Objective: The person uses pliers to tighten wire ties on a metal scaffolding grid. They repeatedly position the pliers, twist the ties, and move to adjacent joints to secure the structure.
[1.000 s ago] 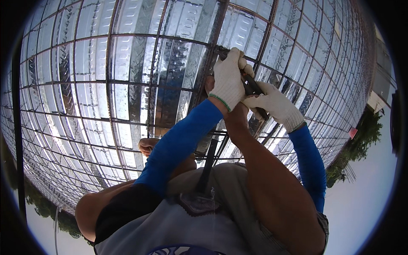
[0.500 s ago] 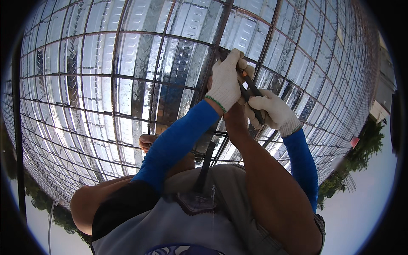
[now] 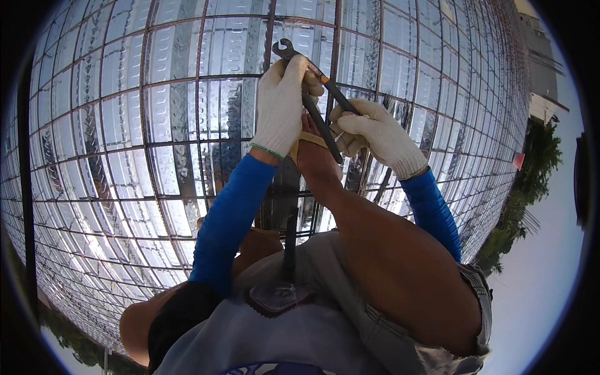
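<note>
Pincers [image 3: 322,77]: head in full view, handles spread

Obs. 1: Tool lies upper centre of frame, above a grid of rusty bars [image 3: 337,37] over silvery ribbed panels [image 3: 122,59]. Hooked head points to upper left; one handle runs towards the right hand [image 3: 375,134], the other slants down over the person's foot [image 3: 320,172].

Obs. 2: Left hand [image 3: 279,106], white knit glove, is wrapped around the tool just below its head, fingers closed. Right-hand fingers are curled at the end of the upper handle; lower handle hangs free of them. Whether they also pinch something thin: cannot tell.

Change: half a second ago the head was hidden beyond the left glove, near a bar, and the handles sat closer together by the right hand. Now the head shows beyond the left glove, the handles stand well apart, and the hands sit further left in frame; the view has shifted too, so part of that may be camera motion.

Reading: looks like a pause in biting, tool opened and being re-held rather than squeezed. Contact between head and bar: not resolvable.

Also noted: blue sleeves [image 3: 232,209] on both forearms; dark bar-shaped item [image 3: 289,244] upright at the waist, lower centre.
</note>
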Demonstrator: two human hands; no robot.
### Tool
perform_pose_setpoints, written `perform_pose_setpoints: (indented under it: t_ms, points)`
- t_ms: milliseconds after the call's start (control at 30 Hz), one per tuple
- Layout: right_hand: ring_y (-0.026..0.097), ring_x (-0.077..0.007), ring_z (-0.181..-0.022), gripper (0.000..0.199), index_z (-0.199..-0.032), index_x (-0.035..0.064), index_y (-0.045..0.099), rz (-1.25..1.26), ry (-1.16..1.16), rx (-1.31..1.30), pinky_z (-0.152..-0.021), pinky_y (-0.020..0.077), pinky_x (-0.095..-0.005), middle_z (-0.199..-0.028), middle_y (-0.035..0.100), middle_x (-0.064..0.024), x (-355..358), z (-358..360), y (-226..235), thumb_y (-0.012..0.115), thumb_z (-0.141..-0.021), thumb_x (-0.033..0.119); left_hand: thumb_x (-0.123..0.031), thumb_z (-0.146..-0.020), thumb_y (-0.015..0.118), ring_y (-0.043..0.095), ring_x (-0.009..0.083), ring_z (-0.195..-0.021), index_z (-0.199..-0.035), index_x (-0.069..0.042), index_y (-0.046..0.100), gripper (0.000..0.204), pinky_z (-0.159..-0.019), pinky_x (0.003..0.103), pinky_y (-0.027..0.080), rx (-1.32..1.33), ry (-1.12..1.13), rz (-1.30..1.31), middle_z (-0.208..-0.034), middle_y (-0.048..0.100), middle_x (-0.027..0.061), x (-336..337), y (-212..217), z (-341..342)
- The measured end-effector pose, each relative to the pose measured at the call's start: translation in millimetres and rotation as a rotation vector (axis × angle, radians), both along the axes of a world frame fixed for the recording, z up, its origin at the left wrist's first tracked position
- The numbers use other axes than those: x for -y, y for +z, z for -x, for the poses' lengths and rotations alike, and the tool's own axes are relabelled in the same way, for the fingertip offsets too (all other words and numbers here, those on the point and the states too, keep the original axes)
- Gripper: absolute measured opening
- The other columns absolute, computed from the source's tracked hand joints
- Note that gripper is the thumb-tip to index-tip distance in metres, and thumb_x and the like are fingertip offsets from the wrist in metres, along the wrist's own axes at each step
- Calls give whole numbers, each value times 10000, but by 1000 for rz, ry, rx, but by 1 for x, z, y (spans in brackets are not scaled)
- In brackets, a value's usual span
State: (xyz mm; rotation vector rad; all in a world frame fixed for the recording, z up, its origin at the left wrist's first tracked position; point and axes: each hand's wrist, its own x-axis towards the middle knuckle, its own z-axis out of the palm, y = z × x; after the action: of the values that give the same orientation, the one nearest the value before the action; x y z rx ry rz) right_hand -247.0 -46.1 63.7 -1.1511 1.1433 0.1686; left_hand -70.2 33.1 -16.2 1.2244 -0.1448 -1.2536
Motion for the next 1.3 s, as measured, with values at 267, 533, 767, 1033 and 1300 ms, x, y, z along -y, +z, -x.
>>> perform_pose_setpoints:
  t_ms: [267,533,767,1033,1300]
  points:
    - [691,-349,-1001,332,-1095,20,661,503,189,-12,-928,525,-449,-1025,695,-200,-12,-5,-4,689,-980,330,-353,-1154,452,653,138,-577,-972,13,678,467,-499,258,477,169,269,-26,-758,725,111,15,10,19]
    - [613,-96,-846,255,-1101,-56,677,121,-262,209,-795,532,-286,-871,596,2,-2,-31,-5,673,-979,168,-324,-1146,526,680,140,-583,-1034,-4,658,364,-495,276,501,460,93,-46,-780,732,99,42,25,-16]
    - [683,-131,-928,270,-1127,-35,693,390,-66,148,-876,566,-311,-1031,716,-82,42,-18,-25,697,-970,185,-300,-1133,518,635,112,-527,-1127,-5,712,354,-484,254,477,413,211,-120,-696,704,64,43,18,-87]
    - [786,-232,-947,274,-1284,-52,626,350,-277,216,-799,660,-316,-1311,722,-266,108,16,-21,590,-1067,111,-275,-1171,505,358,46,-471,-1259,14,720,371,-426,235,281,597,7,17,-603,469,-48,20,28,-136]
    - [790,-226,-875,464,-1266,-76,649,485,-194,138,-755,654,-306,-1167,768,-239,180,16,-18,725,-995,292,-316,-1176,501,376,40,-489,-1253,1,719,392,-441,225,303,565,-217,-119,-619,472,-50,54,78,-180]
